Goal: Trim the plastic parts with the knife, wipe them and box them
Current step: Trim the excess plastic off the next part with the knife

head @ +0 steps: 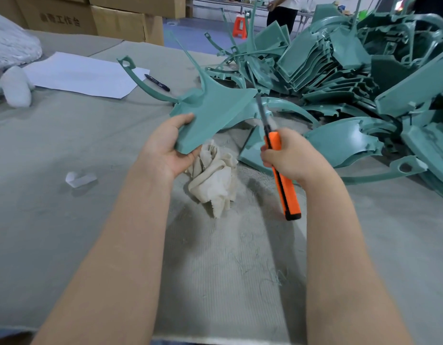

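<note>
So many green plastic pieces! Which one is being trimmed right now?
The flat piece with the long curved arm, held up in the left hand; the knife in the right hand is at its right edge. The rest lie in the pile.

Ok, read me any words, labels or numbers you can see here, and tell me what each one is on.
"工作台": on the side of the cardboard box; the two characters before it are too blurred to read.
Pen: any print is too small to read.
Knife, sheet of paper, held plastic part: no writing shows.
</note>
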